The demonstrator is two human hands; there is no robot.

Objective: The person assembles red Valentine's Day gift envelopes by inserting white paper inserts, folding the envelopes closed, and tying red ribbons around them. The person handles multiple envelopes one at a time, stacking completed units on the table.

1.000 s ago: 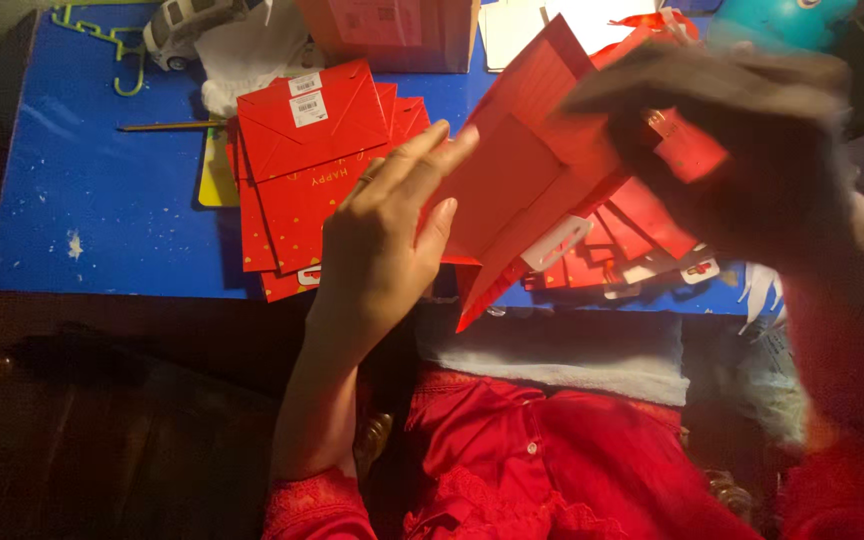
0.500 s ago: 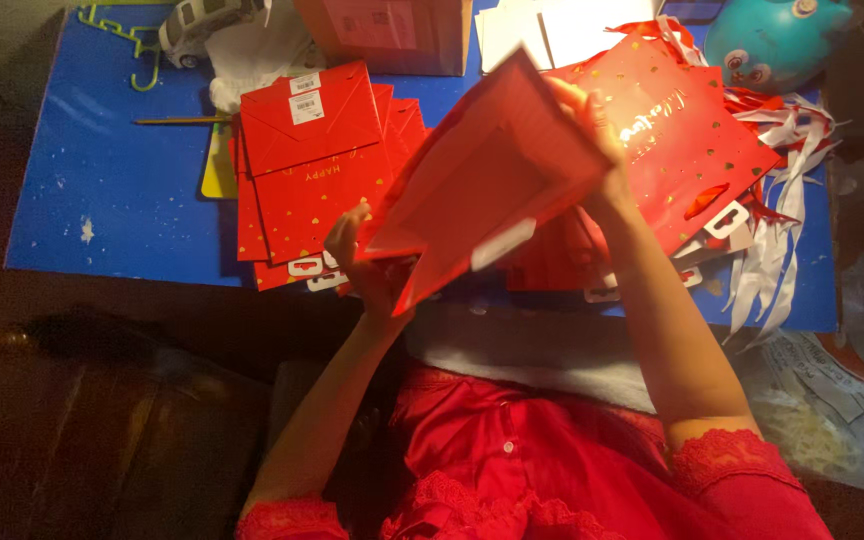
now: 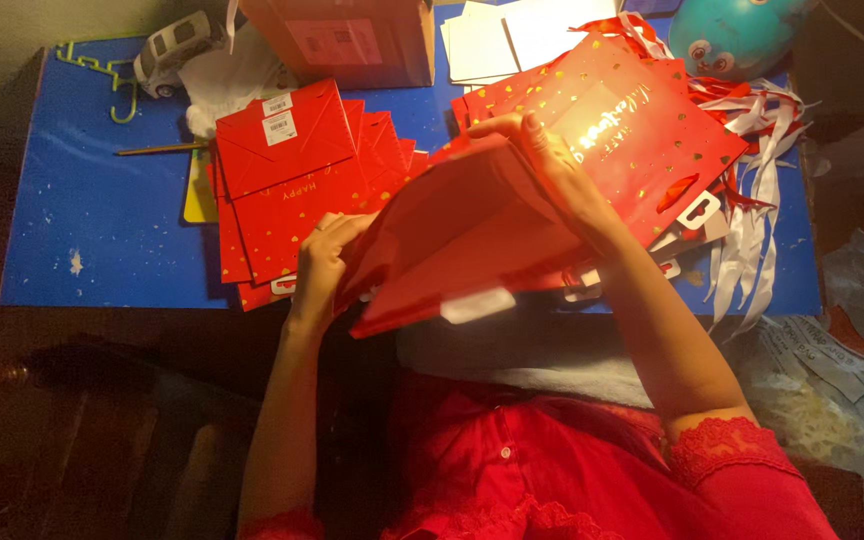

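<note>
Blue desk, paint-flecked, dim room around it. A stack of flat red gift bags with gold hearts lies left of centre, white rectangular labels on the top one. A brown cardboard box with a pale label stands at the far edge; white sheets beside it. More red bags with white ribbons pile at right, partly hidden.

Red paper bag held above the desk's near edge, between both hands. Left hand grips its left edge, fingers curled. Right hand pinches the top fold. Bag's interior cannot be made out.
</note>
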